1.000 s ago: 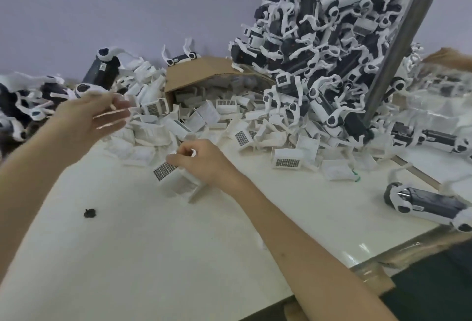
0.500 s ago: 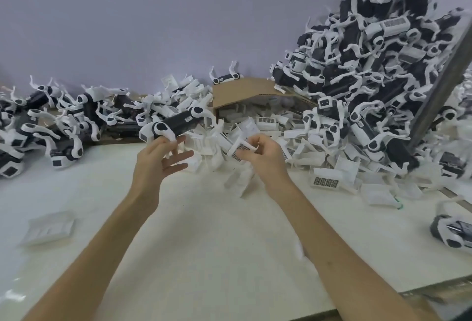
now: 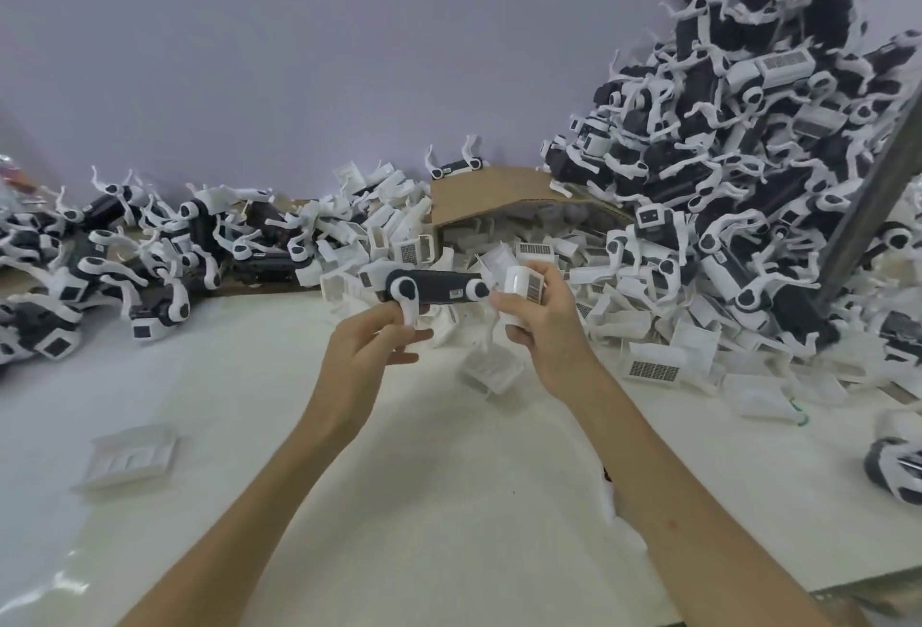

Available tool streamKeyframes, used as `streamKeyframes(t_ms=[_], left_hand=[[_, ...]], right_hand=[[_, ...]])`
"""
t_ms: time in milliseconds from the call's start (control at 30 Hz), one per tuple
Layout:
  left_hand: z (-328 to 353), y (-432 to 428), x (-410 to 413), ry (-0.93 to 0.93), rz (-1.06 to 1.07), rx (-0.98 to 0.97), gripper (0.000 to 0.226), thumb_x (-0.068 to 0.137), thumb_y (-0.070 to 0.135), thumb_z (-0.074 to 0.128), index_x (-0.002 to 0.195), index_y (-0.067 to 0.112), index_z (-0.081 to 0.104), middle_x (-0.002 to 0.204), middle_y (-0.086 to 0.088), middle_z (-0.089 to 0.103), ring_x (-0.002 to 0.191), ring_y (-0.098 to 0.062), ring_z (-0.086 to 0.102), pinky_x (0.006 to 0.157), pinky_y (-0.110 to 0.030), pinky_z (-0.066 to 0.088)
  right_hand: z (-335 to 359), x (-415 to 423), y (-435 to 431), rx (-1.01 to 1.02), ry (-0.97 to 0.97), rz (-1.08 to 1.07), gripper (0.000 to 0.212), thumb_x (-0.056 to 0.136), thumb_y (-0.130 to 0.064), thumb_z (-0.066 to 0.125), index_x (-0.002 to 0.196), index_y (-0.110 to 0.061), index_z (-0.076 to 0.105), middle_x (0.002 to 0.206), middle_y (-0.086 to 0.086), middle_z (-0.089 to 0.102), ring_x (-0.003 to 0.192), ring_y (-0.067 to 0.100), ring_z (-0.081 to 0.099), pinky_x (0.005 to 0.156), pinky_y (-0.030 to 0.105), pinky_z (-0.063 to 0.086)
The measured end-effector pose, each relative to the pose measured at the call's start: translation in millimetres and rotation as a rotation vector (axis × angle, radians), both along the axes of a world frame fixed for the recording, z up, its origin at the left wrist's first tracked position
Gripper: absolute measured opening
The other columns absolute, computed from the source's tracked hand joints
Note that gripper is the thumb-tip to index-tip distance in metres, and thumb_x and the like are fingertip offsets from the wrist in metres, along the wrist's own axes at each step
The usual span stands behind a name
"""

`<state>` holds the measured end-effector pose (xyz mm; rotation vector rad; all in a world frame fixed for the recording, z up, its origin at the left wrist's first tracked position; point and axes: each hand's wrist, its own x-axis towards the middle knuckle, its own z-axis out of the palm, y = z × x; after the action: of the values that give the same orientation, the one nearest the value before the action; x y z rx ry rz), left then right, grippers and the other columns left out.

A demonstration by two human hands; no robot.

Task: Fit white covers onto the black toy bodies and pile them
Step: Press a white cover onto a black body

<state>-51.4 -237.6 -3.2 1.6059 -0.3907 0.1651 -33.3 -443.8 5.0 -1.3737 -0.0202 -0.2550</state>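
— While the white boxy plastic cover (image 3: 522, 283), pinched in the right hand (image 3: 546, 332), sits just beside the long black plastic toy body (image 3: 434, 286), what might fail?

— Skewed, it could jam. The left hand (image 3: 366, 344) only grips the body from below, above the pale surface (image 3: 449, 502); pushing may twist it loose.

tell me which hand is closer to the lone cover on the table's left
Left. The left hand, gripping the black toy body, is up-right of the lone cover; the right hand sits farther right.
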Motion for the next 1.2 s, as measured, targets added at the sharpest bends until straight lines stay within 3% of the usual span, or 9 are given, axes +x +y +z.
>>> streamKeyframes(t_ms=[133,267,367,433,533,733,900,1000,1200], left_hand=[[0,-2,1,0.022,0.007,-0.060,0.029,0.080,0.019,0.050,0.053,0.026,0.041,0.076,-0.005,0.067,0.094,-0.021,0.076,0.079,-0.039,0.056],[4,-4,-2,0.060,-0.002,-0.140,0.031,0.077,0.019,0.046,0.048,0.027,0.051,0.095,-0.006,0.079,0.088,-0.028,0.076,0.069,-0.028,0.059],[8,-5,-4,0.059,-0.014,-0.160,0.032,0.077,0.019,0.044,0.050,0.027,0.058,0.091,-0.005,0.079,0.083,-0.033,0.076,0.062,-0.026,0.058],[10,-5,-5,0.052,-0.022,-0.174,0.032,0.078,0.019,0.044,0.052,0.027,0.061,0.089,-0.008,0.079,0.076,-0.036,0.076,0.058,-0.028,0.058],[8,-5,-6,0.066,-0.047,-0.184,0.026,0.078,0.020,0.043,0.078,0.013,0.069,0.091,-0.014,0.078,0.071,-0.038,0.074,0.056,-0.032,0.058],[5,-8,-7,0.069,-0.062,-0.014,0.047,0.077,0.024,0.043,0.098,-0.012,0.064,0.093,-0.010,0.078,0.072,-0.035,0.075,0.060,-0.034,0.055],[8,-8,-11,0.019,-0.015,0.002,0.029,0.079,0.023,0.044,0.078,0.018,0.072,0.091,-0.007,0.078,0.072,-0.032,0.075,0.059,-0.031,0.055],[12,-8,-13,-0.009,0.000,0.012,0.035,0.081,0.023,0.044,0.062,0.037,0.071,0.089,-0.005,0.078,0.072,-0.030,0.076,0.059,-0.032,0.054],[11,-12,-15,-0.007,0.086,0.053,0.031,0.084,0.029,0.047,0.060,0.037,0.066,0.087,0.000,0.078,0.072,-0.024,0.076,0.064,-0.038,0.052]], right_hand=[[4,-1,-1,0.124,-0.007,-0.019,0.043,0.058,-0.006,0.058,0.099,-0.019,0.049,0.082,0.000,0.055,0.065,0.011,0.048,0.049,0.020,0.037],[3,-5,-4,0.243,-0.025,0.023,0.037,0.056,-0.008,0.047,0.092,-0.016,0.043,0.079,-0.001,0.053,0.062,0.011,0.045,0.054,0.024,0.034],[3,-7,-3,0.214,0.009,0.035,0.033,0.057,-0.008,0.051,0.088,-0.013,0.043,0.080,0.002,0.048,0.068,0.014,0.044,0.056,0.024,0.035],[5,-7,-3,0.154,-0.006,0.078,0.040,0.061,-0.008,0.061,0.100,-0.007,0.052,0.087,0.006,0.056,0.074,0.016,0.053,0.063,0.026,0.043],[6,-6,-3,0.074,-0.076,0.126,0.045,0.077,-0.013,0.079,0.118,-0.009,0.062,0.099,-0.001,0.072,0.087,0.014,0.069,0.075,0.026,0.054],[5,-8,2,-0.013,-0.064,0.115,0.028,0.073,-0.027,0.080,0.094,-0.019,0.064,0.078,-0.010,0.072,0.070,0.010,0.068,0.061,0.022,0.054],[6,-12,6,-0.084,-0.009,0.201,0.013,0.073,-0.032,0.077,0.084,-0.027,0.073,0.083,-0.001,0.073,0.072,0.018,0.069,0.058,0.027,0.055],[4,-11,7,-0.105,0.035,0.238,0.021,0.087,-0.028,0.069,0.103,-0.014,0.072,0.091,0.007,0.069,0.078,0.019,0.066,0.063,0.026,0.055],[4,-12,7,-0.098,0.038,0.252,0.041,0.080,-0.031,0.067,0.112,-0.006,0.068,0.100,0.013,0.067,0.088,0.025,0.065,0.073,0.031,0.053]])
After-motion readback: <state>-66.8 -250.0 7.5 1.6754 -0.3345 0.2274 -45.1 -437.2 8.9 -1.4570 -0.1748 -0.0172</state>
